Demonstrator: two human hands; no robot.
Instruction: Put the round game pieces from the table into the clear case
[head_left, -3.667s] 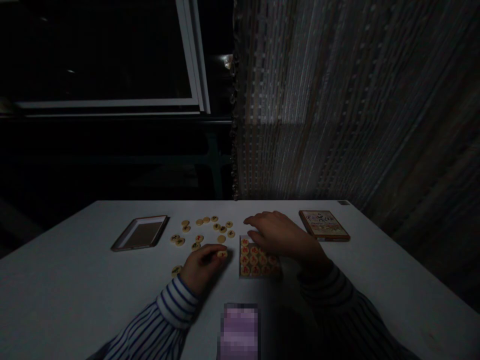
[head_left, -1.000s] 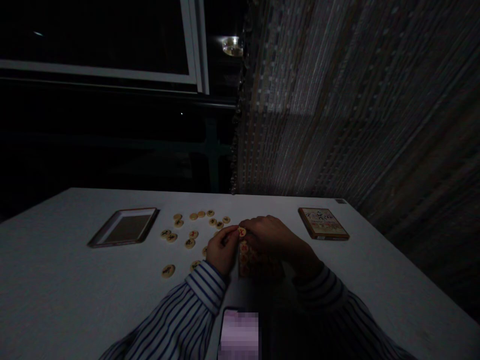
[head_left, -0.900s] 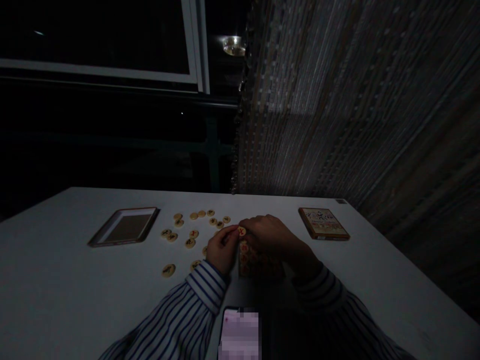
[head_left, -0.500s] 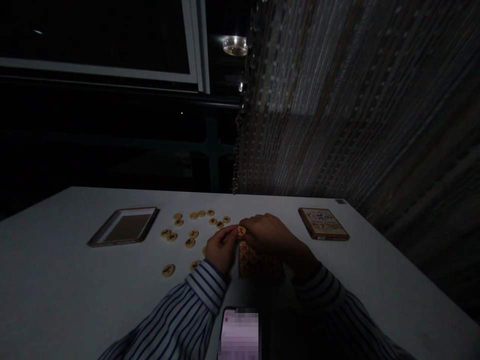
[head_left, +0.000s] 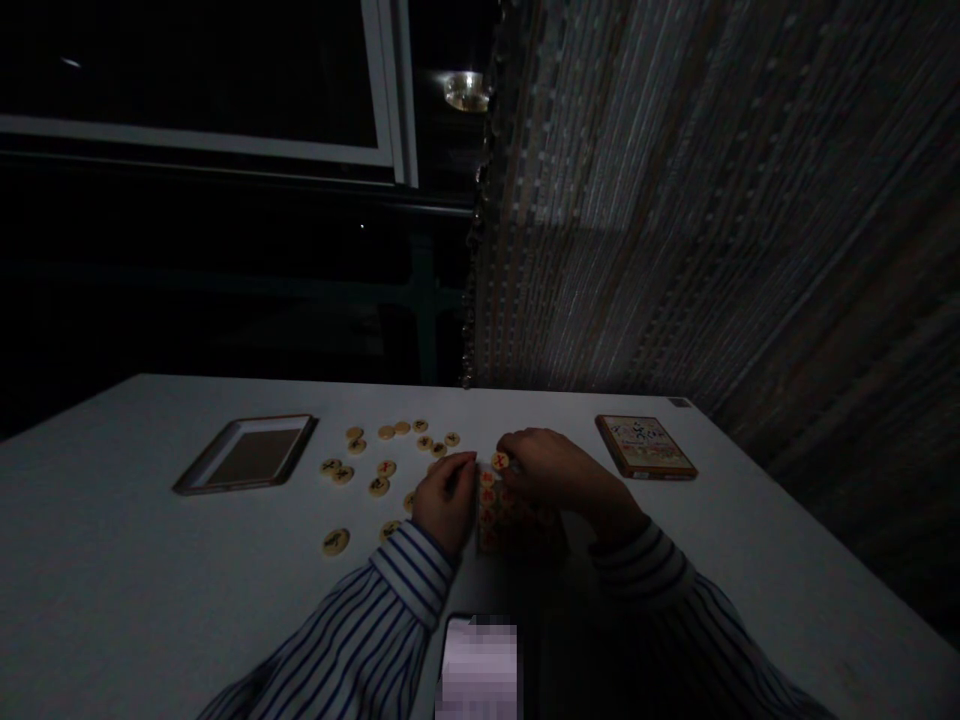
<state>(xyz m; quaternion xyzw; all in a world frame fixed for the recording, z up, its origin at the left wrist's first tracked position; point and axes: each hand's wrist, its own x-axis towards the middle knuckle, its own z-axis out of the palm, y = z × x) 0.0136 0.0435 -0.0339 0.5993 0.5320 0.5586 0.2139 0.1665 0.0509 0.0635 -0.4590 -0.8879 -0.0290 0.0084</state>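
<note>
Dim light lies on a white desk (head_left: 187,580) in a dark room. Closest to the person is a phone (head_left: 480,668), its screen too blurry to read. Just past it sits a low tray (head_left: 479,540) with round pieces (head_left: 488,496) in it, their marks red where I can see them. Beside the tray's left edge is the left hand (head_left: 444,502), fingers bent; I can't tell if they pinch anything. From the other side, the right hand (head_left: 559,470) holds one red-marked piece (head_left: 499,460) in its fingertips, at the far edge of the tray. That piece looks hard, stiff and light, like wood or plastic, so it likely won't break. Its smooth face might slip, so the best hold should be on the round rim, with thumb and finger across from each other. Loose pieces (head_left: 335,541) lie to the left, some dark-marked, some plain. Farther left rests a shallow open box (head_left: 259,458), and on the right a flat picture box (head_left: 646,446). Behind it all are a string curtain (head_left: 637,200) and a window frame (head_left: 225,141).
</note>
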